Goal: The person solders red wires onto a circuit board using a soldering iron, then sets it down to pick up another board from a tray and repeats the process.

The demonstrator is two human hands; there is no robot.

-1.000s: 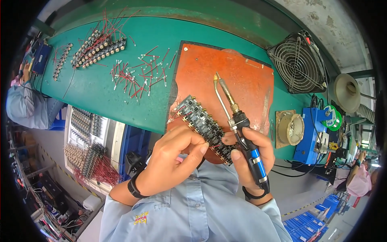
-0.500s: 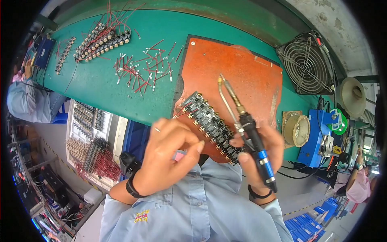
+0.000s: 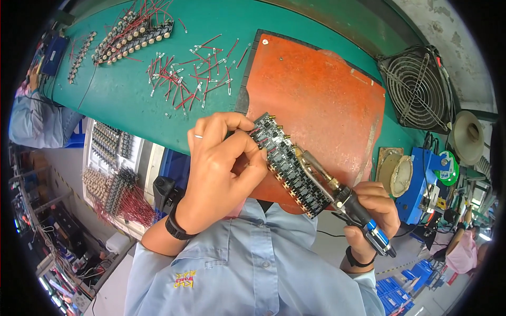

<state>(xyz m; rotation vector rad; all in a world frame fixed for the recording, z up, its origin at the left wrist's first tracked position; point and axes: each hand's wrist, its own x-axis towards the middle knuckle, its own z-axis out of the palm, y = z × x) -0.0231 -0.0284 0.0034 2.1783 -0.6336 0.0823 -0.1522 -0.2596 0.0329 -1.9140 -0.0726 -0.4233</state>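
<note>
- At the orange mat's (image 3: 327, 95) near edge, the populated circuit-board panel (image 3: 298, 176) lies slantwise.
- Left hand (image 3: 219, 158) is curled narrow at its upper end; can't tell what's pinched, if anything.
- Right hand (image 3: 377, 210) is wrapped around a soldering iron (image 3: 363, 215), tip by the panel's long edge.
- Panel's probably light, stiff, kinda fragile around those tiny components; safest grip's likely the lower end's edges, clear of heat.
</note>
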